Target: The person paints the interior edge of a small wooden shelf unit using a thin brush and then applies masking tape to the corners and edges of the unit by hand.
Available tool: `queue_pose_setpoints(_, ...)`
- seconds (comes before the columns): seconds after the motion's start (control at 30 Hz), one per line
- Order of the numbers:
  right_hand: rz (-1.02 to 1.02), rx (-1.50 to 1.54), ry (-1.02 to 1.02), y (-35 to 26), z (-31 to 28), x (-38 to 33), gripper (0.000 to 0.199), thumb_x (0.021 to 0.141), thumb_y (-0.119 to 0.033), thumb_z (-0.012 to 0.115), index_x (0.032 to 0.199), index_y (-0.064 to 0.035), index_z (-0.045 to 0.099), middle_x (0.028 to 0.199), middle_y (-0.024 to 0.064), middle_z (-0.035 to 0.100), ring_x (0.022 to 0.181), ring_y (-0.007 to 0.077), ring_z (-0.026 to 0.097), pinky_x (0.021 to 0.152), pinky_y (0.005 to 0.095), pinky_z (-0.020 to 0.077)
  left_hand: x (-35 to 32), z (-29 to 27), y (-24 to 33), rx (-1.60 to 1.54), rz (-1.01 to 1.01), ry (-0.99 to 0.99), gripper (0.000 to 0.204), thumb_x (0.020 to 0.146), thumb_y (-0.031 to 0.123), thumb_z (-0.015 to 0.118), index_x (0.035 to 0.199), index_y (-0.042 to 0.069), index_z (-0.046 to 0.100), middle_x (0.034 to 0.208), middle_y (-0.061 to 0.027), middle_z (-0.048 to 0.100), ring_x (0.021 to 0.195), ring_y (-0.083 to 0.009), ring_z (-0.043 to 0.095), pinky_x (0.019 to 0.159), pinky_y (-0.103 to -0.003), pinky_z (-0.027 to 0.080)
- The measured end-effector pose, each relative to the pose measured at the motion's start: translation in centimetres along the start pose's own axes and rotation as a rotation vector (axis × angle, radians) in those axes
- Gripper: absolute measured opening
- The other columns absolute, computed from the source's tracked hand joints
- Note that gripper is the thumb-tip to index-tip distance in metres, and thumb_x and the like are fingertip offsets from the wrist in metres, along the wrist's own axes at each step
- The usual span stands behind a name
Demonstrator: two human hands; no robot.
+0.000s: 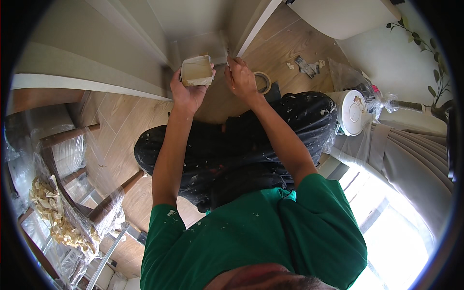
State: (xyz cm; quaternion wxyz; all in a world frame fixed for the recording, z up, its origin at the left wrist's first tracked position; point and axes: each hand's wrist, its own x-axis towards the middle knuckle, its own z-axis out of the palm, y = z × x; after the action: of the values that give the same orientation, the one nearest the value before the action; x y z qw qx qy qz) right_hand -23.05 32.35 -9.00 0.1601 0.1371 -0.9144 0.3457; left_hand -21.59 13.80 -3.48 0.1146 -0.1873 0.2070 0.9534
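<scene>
My left hand point(187, 96) cups a small square tub point(197, 71) from below and the side; its rim is smeared and cream-coloured paint shows inside. My right hand point(240, 79) is closed beside it, close to the edge of the white door frame point(256, 26). A thin tool point(227, 52) sticks up from its fingers toward the recess; its tip is blurred, so I cannot tell its kind. Just right of that wrist a roll of masking tape point(262, 83) lies on the wood floor point(285, 43).
Crumpled scraps point(307, 66) litter the floor at the far right. By my right knee stands a white bucket point(354, 112) with a stained lid, near clear plastic sheeting and a grey curtain point(408, 159). To the left, plastic-wrapped wooden furniture point(72, 140) holds a heap of used tape point(58, 212).
</scene>
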Motion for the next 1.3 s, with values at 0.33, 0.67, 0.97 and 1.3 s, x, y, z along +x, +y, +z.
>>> queue_pose_setpoints(0.33, 0.002, 0.002, -0.018, -0.2, -0.4, 0.1, 0.03, 0.093, -0.009, 0.06, 0.121, 0.0038, 0.058, 0.096, 0.0245, 0.061, 0.09, 0.0446, 0.062, 0.077, 0.0518, 0.0519, 0.0, -0.1, 0.0, -0.006, 0.0, 0.008, 0.055, 0.101, 0.03, 0.034, 0.137, -0.009, 0.049, 0.134, -0.0252, 0.058, 0.123, -0.0433, 0.058, 0.112, -0.055, 0.044)
queue_pose_setpoints(0.67, 0.067, 0.006, -0.107, -0.5, -1.1, 0.3, 0.025, 0.094, -0.013, 0.059, 0.113, 0.003, 0.059, 0.102, 0.0245, 0.062, 0.097, 0.0449, 0.062, 0.081, 0.053, 0.0542, 0.2, -0.4, 0.0, -0.017, -0.003, -0.012, 0.055, 0.101, 0.031, 0.035, 0.138, -0.008, 0.049, 0.135, -0.025, 0.058, 0.123, -0.0439, 0.058, 0.112, -0.055, 0.044)
queue_pose_setpoints(0.97, 0.09, -0.011, -0.138, -0.4, -1.3, 0.0, 0.022, 0.094, -0.015, 0.057, 0.109, 0.0016, 0.059, 0.104, 0.0248, 0.062, 0.101, 0.0452, 0.063, 0.082, 0.0532, 0.0558, 0.2, -0.3, 0.0, -0.008, -0.001, -0.015, 0.054, 0.101, 0.03, 0.034, 0.136, -0.009, 0.05, 0.133, -0.0247, 0.059, 0.122, -0.0437, 0.058, 0.112, -0.055, 0.045)
queue_pose_setpoints(1.3, 0.106, 0.0, -0.148, -0.8, -1.8, -0.1, 0.019, 0.091, -0.013, 0.06, 0.104, 0.001, 0.059, 0.102, 0.0245, 0.062, 0.099, 0.0452, 0.063, 0.082, 0.0534, 0.0558, 0.0, -0.1, 0.0, -0.007, 0.001, 0.009, 0.054, 0.101, 0.029, 0.034, 0.136, -0.009, 0.05, 0.132, -0.0245, 0.06, 0.121, -0.043, 0.059, 0.111, -0.054, 0.046)
